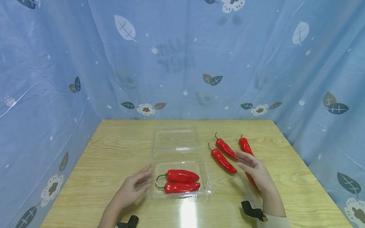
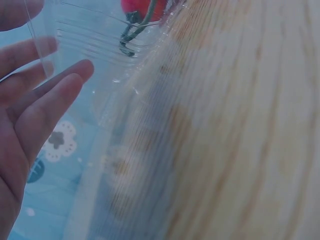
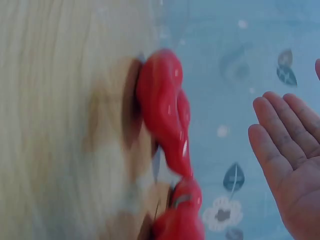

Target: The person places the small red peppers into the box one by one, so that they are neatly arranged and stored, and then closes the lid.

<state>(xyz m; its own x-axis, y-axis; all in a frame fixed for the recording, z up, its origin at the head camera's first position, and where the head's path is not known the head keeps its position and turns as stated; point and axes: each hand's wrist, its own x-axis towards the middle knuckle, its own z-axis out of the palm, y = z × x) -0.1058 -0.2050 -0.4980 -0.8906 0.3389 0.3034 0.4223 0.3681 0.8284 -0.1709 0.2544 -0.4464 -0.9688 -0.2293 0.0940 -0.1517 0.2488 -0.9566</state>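
Note:
Two red peppers (image 1: pixel 182 187) with green stems lie side by side in the front half of a clear plastic clamshell box (image 1: pixel 207 177). Its lid (image 1: pixel 175 139) is folded back flat behind it. My left hand (image 1: pixel 133 187) is beside the box's left wall, fingers extended; in the left wrist view the fingers (image 2: pixel 42 107) are close to the clear wall, and whether they touch it I cannot tell. My right hand (image 1: pixel 255 171) hovers with straight fingers over more red peppers (image 1: pixel 223 161) on the table, holding nothing. It partly hides peppers beneath it, including one (image 1: pixel 246 145) at the right.
The wooden table (image 1: pixel 119 148) reaches back to a blue patterned curtain (image 1: pixel 176 63), which also hangs on both sides. Black wrist mounts (image 1: pixel 251 209) sit at both wrists. A bright light reflection falls on the table in front of the box.

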